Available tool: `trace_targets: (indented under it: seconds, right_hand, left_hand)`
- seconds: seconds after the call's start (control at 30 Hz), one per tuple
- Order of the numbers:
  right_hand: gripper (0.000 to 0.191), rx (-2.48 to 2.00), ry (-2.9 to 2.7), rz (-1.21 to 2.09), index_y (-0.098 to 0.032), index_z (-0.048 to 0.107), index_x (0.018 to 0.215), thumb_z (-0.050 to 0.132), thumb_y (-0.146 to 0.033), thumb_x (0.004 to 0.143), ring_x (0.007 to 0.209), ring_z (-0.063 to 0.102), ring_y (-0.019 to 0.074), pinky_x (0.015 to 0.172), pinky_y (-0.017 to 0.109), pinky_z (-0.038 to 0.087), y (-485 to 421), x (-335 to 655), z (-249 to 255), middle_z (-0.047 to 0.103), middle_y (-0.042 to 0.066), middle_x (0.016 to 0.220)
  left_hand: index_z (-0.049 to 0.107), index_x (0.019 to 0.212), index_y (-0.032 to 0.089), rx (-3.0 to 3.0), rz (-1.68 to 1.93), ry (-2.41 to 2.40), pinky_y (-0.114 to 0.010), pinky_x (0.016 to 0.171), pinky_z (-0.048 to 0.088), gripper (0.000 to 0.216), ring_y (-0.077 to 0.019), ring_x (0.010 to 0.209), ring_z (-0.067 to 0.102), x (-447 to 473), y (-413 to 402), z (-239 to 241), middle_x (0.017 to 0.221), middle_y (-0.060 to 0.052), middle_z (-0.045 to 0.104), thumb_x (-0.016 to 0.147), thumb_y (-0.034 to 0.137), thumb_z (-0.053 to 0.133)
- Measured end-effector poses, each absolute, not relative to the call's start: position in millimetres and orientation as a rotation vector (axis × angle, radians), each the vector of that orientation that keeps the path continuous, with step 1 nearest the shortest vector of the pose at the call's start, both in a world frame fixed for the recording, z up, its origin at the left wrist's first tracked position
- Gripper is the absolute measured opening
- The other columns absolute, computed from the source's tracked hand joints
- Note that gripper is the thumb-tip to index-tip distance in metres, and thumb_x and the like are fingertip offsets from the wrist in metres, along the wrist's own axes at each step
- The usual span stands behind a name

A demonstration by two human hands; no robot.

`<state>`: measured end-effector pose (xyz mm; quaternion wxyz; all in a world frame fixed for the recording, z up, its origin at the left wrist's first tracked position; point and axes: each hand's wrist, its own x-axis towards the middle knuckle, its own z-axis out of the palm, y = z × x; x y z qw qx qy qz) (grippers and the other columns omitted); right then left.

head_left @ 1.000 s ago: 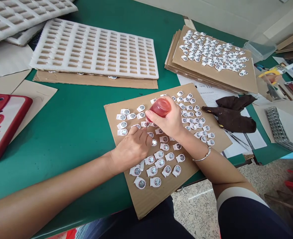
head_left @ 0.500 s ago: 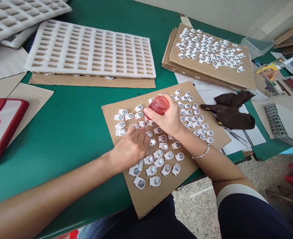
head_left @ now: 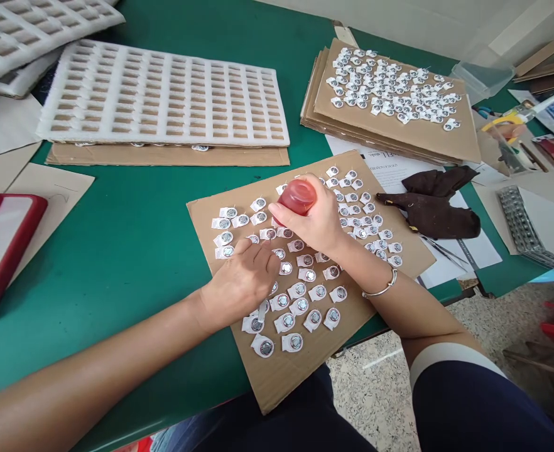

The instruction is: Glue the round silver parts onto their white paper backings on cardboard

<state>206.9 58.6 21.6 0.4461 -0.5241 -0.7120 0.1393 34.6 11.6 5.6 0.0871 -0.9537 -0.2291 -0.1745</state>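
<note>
Green table (head_left: 140, 251) | right hand (head_left: 319, 216) wrapped round red bottle (head_left: 298, 198) | left hand (head_left: 242, 279) curled palm-down, contents hidden

One head-worn camera looks forward and down over the near table (head_left: 149, 226).

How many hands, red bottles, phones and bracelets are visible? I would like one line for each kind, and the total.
Hands: 2 (left hand, right hand)
Red bottle: 1
Phone: 1
Bracelet: 1
Total: 5
</note>
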Motion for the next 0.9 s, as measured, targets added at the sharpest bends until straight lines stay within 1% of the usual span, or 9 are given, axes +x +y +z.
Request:
trace_targets:
  seconds: [0.2, 0.37, 0.53, 0.6, 0.67, 0.73, 0.9]
  right_hand:
    - [0.035, -1.253, -1.797, 0.298, -0.021, 0.05, 0.087, 0.069, -0.045, 0.07, 0.06, 0.056, 0.0129, 0.06, 0.03, 0.05, 60, 208, 22, 0.058, -0.003, 0.069]
    - [0.034, -1.275, -1.83, 0.326, -0.021, 0.051, 0.086, 0.069, -0.045, 0.07, 0.063, 0.057, 0.0141, 0.062, 0.031, 0.05, 59, 208, 25, 0.06, -0.003, 0.071]
    - [0.034, -1.251, -1.843, 0.356, -0.02, 0.05, 0.086, 0.07, -0.04, 0.068, 0.066, 0.059, 0.0144, 0.063, 0.031, 0.049, 57, 204, 29, 0.062, -0.002, 0.074]
    - [0.033, -1.249, -1.871, 0.357, -0.02, 0.051, 0.085, 0.071, -0.041, 0.068, 0.067, 0.059, 0.0145, 0.063, 0.031, 0.049, 57, 203, 32, 0.062, -0.002, 0.075]
    - [0.034, -1.255, -1.887, 0.368, -0.02, 0.051, 0.084, 0.072, -0.04, 0.067, 0.068, 0.059, 0.015, 0.064, 0.032, 0.05, 57, 205, 36, 0.061, -0.002, 0.075]
    - [0.034, -1.268, -1.836, 0.395, -0.021, 0.052, 0.086, 0.072, -0.039, 0.066, 0.069, 0.06, 0.0158, 0.065, 0.033, 0.052, 55, 210, 42, 0.061, -0.002, 0.076]
    - [0.033, -1.282, -1.497, 0.556, -0.023, 0.051, 0.094, 0.069, -0.037, 0.07, 0.068, 0.062, 0.0146, 0.064, 0.033, 0.057, 37, 223, 46, 0.062, -0.001, 0.084]
  left_hand:
    - [0.057, 0.073, 0.008, -2.855, -0.543, -0.704, -0.034, 0.055, 0.042, 0.02, -0.0209, 0.062, 0.053, 34, 12, 6, 0.066, -0.01, 0.057, 0.075, -0.007, 0.044]
    - [0.056, 0.073, 0.009, -2.867, -0.531, -0.72, -0.034, 0.055, 0.04, 0.021, -0.0205, 0.061, 0.051, 34, 13, 3, 0.065, -0.008, 0.054, 0.074, -0.008, 0.043]
    - [0.052, 0.068, 0.011, -3.009, -0.606, -0.794, -0.035, 0.06, 0.041, 0.019, -0.0185, 0.06, 0.048, 30, 18, 7, 0.065, -0.007, 0.051, 0.078, -0.002, 0.042]
    - [0.054, 0.073, 0.01, -3.12, -0.65, -0.861, -0.036, 0.063, 0.041, 0.015, -0.0184, 0.062, 0.048, 27, 21, 11, 0.066, -0.006, 0.051, 0.079, 0.002, 0.043]
    - [0.056, 0.082, 0.009, -3.216, -0.691, -0.931, -0.036, 0.065, 0.041, 0.012, -0.0188, 0.065, 0.05, 24, 25, 15, 0.069, -0.006, 0.054, 0.081, 0.005, 0.045]
    - [0.056, 0.086, 0.01, -3.299, -0.718, -0.994, -0.034, 0.066, 0.041, 0.012, -0.0178, 0.065, 0.051, 23, 29, 20, 0.07, -0.005, 0.055, 0.082, 0.007, 0.045]
    - [0.056, 0.084, 0.014, -3.411, -0.788, -1.151, -0.03, 0.064, 0.04, 0.013, -0.014, 0.062, 0.049, 22, 34, 28, 0.07, -0.001, 0.056, 0.087, 0.011, 0.044]
